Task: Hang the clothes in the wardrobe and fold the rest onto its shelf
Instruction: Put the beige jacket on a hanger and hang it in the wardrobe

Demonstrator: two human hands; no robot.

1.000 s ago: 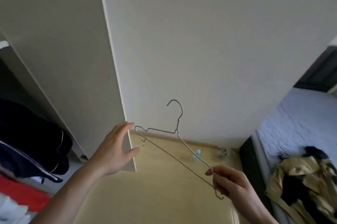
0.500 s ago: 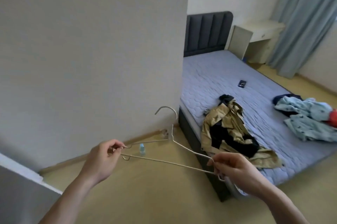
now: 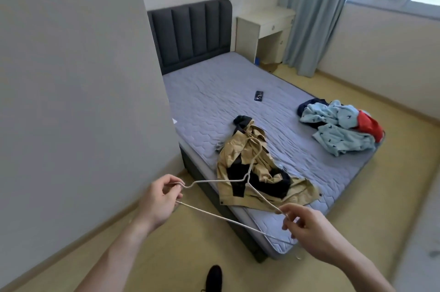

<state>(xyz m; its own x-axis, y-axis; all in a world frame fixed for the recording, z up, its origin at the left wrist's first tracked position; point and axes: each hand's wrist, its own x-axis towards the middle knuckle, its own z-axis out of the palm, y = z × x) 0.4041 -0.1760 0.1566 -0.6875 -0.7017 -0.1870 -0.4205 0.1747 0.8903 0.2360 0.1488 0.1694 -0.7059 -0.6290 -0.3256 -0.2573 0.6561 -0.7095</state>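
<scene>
Pinching one end of the wire hanger (image 3: pixel 221 181), the left hand (image 3: pixel 158 199) sits nearest the wall; the right hand (image 3: pixel 307 224) pinches the other end, so the hanger spans both in front of the bed (image 3: pixel 214 91). Beyond lies the tan jacket (image 3: pixel 257 172), crumpled near the mattress edge. It looks soft and floppy; taking the collar should steady it. Right of it sits a blue pile (image 3: pixel 338 125).

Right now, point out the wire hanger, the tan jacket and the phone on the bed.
wire hanger (image 3: pixel 215 215): head view, on its long bottom bar.
tan jacket (image 3: pixel 232 152): head view, on the tan fabric near its upper left.
phone (image 3: pixel 259 95): head view, on the middle of its dark face.
</scene>
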